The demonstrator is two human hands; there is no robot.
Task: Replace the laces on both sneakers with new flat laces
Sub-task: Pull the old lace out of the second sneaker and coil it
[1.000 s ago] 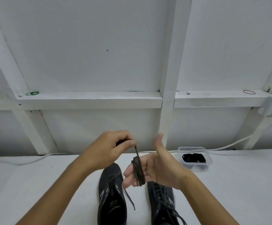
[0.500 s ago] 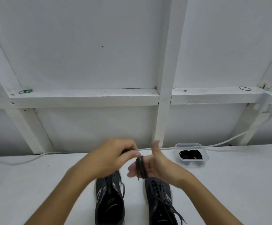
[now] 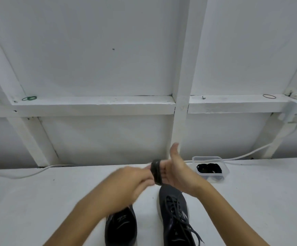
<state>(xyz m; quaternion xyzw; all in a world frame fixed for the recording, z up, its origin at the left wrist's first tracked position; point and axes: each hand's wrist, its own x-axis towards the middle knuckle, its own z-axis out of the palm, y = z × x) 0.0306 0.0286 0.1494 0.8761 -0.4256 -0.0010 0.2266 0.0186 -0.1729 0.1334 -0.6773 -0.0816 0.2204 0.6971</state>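
A dark lace (image 3: 156, 174) sits coiled in a tight band around the straight fingers of the right hand (image 3: 177, 172), thumb up, above the desk (image 3: 37, 201). The coil stands roughly upright, its loops crossing the fingers. The left hand (image 3: 135, 180), blurred, touches the coil from the left, fingers curled at it as if pinching the lace end; the grip itself cannot be made out. It is the nearer hand to slide the coil off, leftward along the fingers. The lace looks flat, limp and matte. Below, the left sneaker (image 3: 121, 226) shows no lace; the right sneaker (image 3: 175, 212) is laced, ends trailing. A clear tub (image 3: 223, 170) of dark laces stands to the right, near the wall.
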